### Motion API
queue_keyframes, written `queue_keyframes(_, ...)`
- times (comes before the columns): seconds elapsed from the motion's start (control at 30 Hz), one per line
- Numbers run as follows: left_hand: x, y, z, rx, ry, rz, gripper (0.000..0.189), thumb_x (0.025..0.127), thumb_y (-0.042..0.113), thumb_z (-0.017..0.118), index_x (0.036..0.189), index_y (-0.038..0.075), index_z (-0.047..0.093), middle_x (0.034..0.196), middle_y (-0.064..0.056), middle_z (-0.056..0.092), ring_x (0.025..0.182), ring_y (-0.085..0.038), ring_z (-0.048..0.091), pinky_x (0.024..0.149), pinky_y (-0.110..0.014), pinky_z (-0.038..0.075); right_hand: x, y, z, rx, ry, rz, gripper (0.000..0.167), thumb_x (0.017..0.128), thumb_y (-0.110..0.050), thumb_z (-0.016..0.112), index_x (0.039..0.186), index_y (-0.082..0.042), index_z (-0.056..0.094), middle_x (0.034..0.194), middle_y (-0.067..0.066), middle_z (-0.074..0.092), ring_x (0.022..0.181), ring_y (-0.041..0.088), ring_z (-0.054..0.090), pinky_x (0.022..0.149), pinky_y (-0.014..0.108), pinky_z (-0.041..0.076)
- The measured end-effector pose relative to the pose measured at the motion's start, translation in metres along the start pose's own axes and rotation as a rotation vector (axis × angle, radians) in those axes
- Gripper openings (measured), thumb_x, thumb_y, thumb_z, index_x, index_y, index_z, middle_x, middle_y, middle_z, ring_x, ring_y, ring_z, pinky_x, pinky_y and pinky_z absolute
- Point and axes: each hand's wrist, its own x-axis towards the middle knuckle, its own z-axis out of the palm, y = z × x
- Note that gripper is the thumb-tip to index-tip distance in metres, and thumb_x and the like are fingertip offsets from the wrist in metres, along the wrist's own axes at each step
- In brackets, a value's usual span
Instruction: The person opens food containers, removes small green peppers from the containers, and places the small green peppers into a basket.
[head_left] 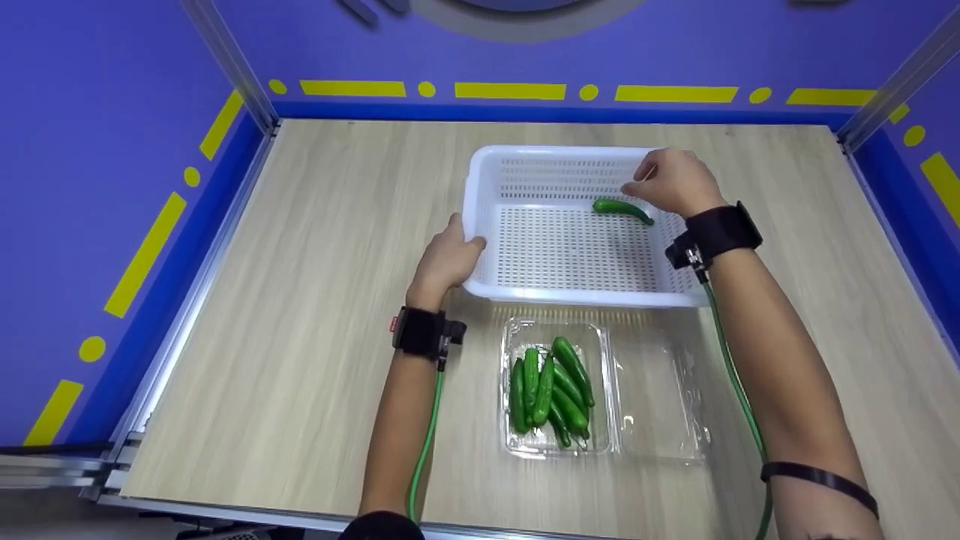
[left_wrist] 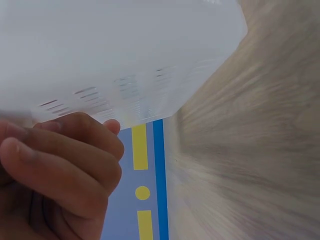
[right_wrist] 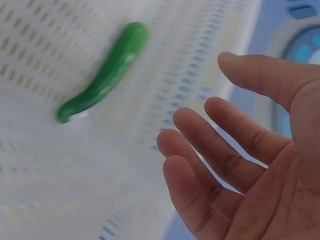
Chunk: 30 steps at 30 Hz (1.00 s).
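A white perforated plastic basket (head_left: pixel 570 296) is at the middle of the table, its left rim held by my left hand (head_left: pixel 446 259) with the thumb over the edge. In the left wrist view, the curled fingers (left_wrist: pixel 75 160) of that hand lie against the basket's outer wall (left_wrist: pixel 120 45). A curved, slim green vegetable, like a chili pepper (head_left: pixel 621 208), lies inside the basket toward the back right. Over the right back corner is my right hand (head_left: pixel 675 180), holding nothing. Its fingers are spread and apart from the vegetable (right_wrist: pixel 107 72) in the right wrist view.
In front of the basket stands a clear plastic clamshell box (head_left: pixel 514 442) with several similar green vegetables (head_left: pixel 544 390) in it. Its transparent lid (head_left: pixel 656 405) lies folded out to the right. Blue panels (head_left: pixel 420 52) with yellow marks wall the table's back and sides.
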Motion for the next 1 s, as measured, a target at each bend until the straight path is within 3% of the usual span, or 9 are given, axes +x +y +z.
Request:
queue_keyframes(0.17,0.000,-0.002,-0.001,0.014,0.004,0.000,0.045,0.103,0.028,0.049,0.144,0.012,0.042,0.119,-0.014,0.068,0.096,-0.024,0.070,0.080,-0.040,0.056,-0.009,-0.016,-0.014,0.008,-0.015,-0.026,0.044,0.093,-0.037,0.072,0.116,0.000,0.068,0.115,0.021,0.069,0.099,0.036,0.063,0.083,0.049,0.050)
queue_keyframes(0.37,0.000,-0.003,-0.002,0.016,-0.002,0.016,0.047,0.103,0.029,0.049,0.145,0.011,0.041,0.123,-0.017,0.067,0.099,-0.025,0.071,0.081,-0.041,0.056,-0.030,-0.037,-0.025,0.000,0.042,-0.139,0.039,0.093,-0.035,0.072,0.114,-0.002,0.070,0.110,0.019,0.072,0.095,0.035,0.065,0.080,0.047,0.051)
queue_keyframes(0.63,-0.001,-0.004,-0.001,0.014,-0.003,0.013,0.042,0.103,0.028,0.050,0.141,0.011,0.043,0.118,-0.015,0.068,0.097,-0.025,0.071,0.079,-0.041,0.057,-0.069,-0.060,-0.021,0.093,0.094,-0.262,0.024,0.093,-0.027,0.074,0.105,-0.006,0.073,0.105,0.012,0.074,0.091,0.029,0.068,0.081,0.044,0.054)
queue_keyframes(0.83,0.000,-0.003,-0.001,0.008,-0.006,0.003,0.042,0.103,0.028,0.050,0.141,0.011,0.043,0.120,-0.016,0.067,0.099,-0.026,0.071,0.081,-0.042,0.057,-0.094,-0.064,-0.013,0.082,0.220,-0.450,0.013,0.090,-0.018,0.078,0.097,-0.008,0.073,0.098,0.006,0.074,0.086,0.020,0.068,0.077,0.035,0.051)
queue_keyframes(1.0,0.001,-0.002,-0.001,0.020,-0.009,-0.002,0.046,0.103,0.029,0.049,0.145,0.012,0.041,0.125,-0.016,0.066,0.102,-0.026,0.070,0.084,-0.042,0.056,-0.112,-0.067,-0.002,0.077,0.275,-0.658,0.017,0.086,-0.013,0.081,0.098,-0.005,0.072,0.100,0.009,0.073,0.094,0.026,0.066,0.087,0.042,0.051)
